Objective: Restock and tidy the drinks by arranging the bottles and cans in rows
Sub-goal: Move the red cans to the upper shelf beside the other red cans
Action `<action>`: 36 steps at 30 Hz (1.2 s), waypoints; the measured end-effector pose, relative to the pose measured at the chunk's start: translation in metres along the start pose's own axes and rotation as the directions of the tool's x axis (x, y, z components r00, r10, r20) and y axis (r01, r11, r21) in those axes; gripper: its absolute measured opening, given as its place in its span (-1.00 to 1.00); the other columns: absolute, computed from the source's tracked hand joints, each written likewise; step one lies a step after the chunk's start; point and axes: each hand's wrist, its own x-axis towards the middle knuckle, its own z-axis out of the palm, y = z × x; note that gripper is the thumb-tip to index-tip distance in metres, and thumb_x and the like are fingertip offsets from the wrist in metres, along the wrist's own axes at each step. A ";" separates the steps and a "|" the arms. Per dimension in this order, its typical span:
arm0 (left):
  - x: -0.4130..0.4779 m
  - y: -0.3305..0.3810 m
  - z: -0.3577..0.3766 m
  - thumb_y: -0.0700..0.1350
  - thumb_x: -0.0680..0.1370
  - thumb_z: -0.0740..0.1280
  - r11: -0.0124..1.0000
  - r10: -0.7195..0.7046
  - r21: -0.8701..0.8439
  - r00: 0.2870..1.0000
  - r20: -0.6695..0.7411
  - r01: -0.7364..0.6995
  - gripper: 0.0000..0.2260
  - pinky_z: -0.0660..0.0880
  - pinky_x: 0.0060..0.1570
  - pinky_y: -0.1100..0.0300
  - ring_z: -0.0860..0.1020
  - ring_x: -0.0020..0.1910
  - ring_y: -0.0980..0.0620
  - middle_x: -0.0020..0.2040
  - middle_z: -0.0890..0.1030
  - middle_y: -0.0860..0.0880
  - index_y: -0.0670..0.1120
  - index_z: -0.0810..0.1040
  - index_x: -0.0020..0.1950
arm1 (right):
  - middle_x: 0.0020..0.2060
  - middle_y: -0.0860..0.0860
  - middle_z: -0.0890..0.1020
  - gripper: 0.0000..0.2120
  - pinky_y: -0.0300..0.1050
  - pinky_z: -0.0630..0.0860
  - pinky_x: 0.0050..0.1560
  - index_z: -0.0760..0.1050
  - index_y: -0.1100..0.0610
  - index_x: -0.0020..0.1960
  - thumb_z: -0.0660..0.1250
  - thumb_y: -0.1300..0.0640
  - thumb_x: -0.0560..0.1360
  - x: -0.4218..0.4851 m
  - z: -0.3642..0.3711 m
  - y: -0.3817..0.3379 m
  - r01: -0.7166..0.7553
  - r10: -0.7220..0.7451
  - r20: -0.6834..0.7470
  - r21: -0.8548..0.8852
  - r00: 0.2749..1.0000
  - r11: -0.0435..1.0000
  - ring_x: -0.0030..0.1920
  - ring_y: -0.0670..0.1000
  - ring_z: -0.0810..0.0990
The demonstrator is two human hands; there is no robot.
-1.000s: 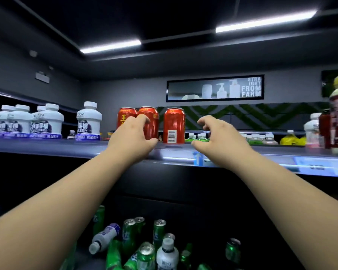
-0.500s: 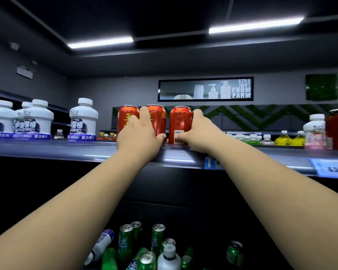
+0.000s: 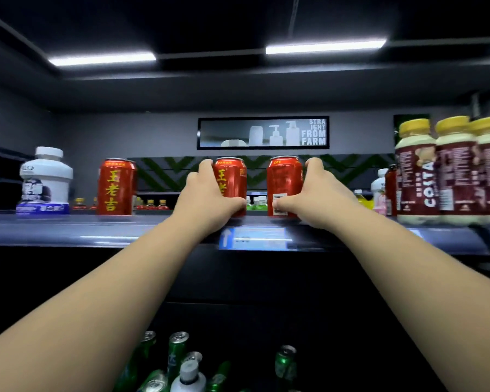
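Head view: I note first the dark shelf (image 3: 68, 230) running the full width at chest height, its front lip carrying a blue price label (image 3: 255, 238). On the right end stand three brown coffee bottles (image 3: 450, 171) with yellow caps, packed shoulder to shoulder. On the left stands a white jar (image 3: 44, 182) with a blue band. Between them are three red cans, all upright: the left can (image 3: 115, 186) stands alone, well apart from the other two. The left hand (image 3: 210, 199) is wrapped round the middle can (image 3: 232, 183), fingers behind its far left side and thumb pressed low on the front. The right hand (image 3: 314, 196) is closed on the right can (image 3: 283, 183), fingers over its right side, thumb near the base by the barcode. A clear gap separates these two cans. Below, in shadow, green cans (image 3: 178, 349) and a white-capped bottle (image 3: 188, 374) lie jumbled.

My judgement on handling: the cans look sealed, so fairly heavy for their size, rigid in the wall while full, smooth and somewhat slippery. I would hold at mid-body or lower, as here, and slide rather than lift; a high grip risks tipping. Spacing remains uneven, so the row is not yet finished
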 end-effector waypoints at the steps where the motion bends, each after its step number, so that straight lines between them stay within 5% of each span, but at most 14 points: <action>1: -0.002 0.013 0.009 0.16 0.32 0.54 1.000 0.028 -0.013 1.000 0.009 -0.027 -0.15 0.42 0.13 0.03 0.47 0.09 -0.11 0.19 0.39 -0.08 0.01 0.19 0.47 | 0.07 0.04 0.53 -0.22 0.11 0.56 0.05 0.21 0.08 0.23 0.52 -0.27 0.26 -0.001 -0.008 0.011 -0.017 0.017 -0.017 -0.017 1.000 1.000 0.02 0.15 0.58; 9: -0.014 0.079 0.059 0.19 0.29 0.52 0.996 0.078 -0.047 0.996 0.048 -0.076 -0.18 0.47 0.18 -0.06 0.48 0.15 -0.19 0.20 0.38 -0.11 0.01 0.20 0.42 | 0.19 0.04 0.52 -0.09 0.16 0.56 0.13 0.18 0.03 0.31 0.50 -0.40 0.20 -0.011 -0.038 0.071 -0.023 0.023 -0.075 0.013 0.997 1.000 0.13 0.12 0.57; 12: -0.017 0.076 0.060 0.22 0.31 0.50 0.996 0.075 -0.055 0.996 0.055 -0.072 -0.12 0.48 0.16 -0.07 0.49 0.13 -0.14 0.24 0.39 -0.08 0.08 0.10 0.48 | 0.26 0.02 0.48 0.04 0.15 0.52 0.19 -0.07 -0.13 0.51 0.46 -0.35 0.25 -0.012 -0.034 0.079 0.022 -0.024 0.021 0.075 0.999 0.997 0.15 0.09 0.56; 15: -0.018 0.072 0.056 0.13 0.34 0.50 0.990 0.114 -0.095 0.988 0.101 -0.104 -0.14 0.53 0.10 -0.05 0.54 0.04 -0.07 0.18 0.47 -0.02 0.13 0.05 0.48 | 0.25 0.00 0.52 0.02 0.17 0.53 0.18 -0.24 -0.29 0.51 0.39 -0.24 0.30 -0.010 -0.034 0.082 0.031 -0.043 0.099 0.112 0.994 0.993 0.08 0.08 0.59; 21: -0.023 0.067 0.058 0.30 0.32 0.51 0.987 0.162 -0.025 0.986 0.038 -0.161 -0.07 0.52 0.15 -0.04 0.53 0.18 -0.05 0.28 0.49 0.01 0.11 0.06 0.52 | 0.43 0.04 0.39 -0.02 0.11 0.42 0.23 -0.12 -0.12 0.51 0.36 -0.42 0.34 -0.012 -0.029 0.088 0.041 -0.040 -0.020 0.069 0.999 0.997 0.34 0.15 0.46; 27: -0.027 0.071 0.060 0.27 0.41 0.44 0.985 0.167 0.046 0.985 0.037 -0.169 -0.16 0.52 0.04 -0.01 0.54 0.05 -0.05 0.23 0.54 -0.01 0.11 0.04 0.51 | 0.35 0.03 0.50 -0.11 0.09 0.46 0.15 -0.16 -0.11 0.54 0.31 -0.33 0.45 -0.013 -0.032 0.090 0.067 -0.068 0.010 0.048 0.998 0.997 0.24 0.16 0.54; 36: -0.028 0.070 0.059 0.25 0.46 0.39 0.985 0.167 0.036 0.986 0.017 -0.168 -0.21 0.48 0.09 0.01 0.54 0.19 -0.10 0.29 0.53 -0.05 0.08 0.05 0.55 | 0.28 0.06 0.55 -0.17 0.07 0.45 0.08 -0.11 -0.09 0.54 0.30 -0.28 0.47 -0.015 -0.029 0.091 0.087 -0.086 -0.050 0.028 0.995 0.996 0.20 0.18 0.56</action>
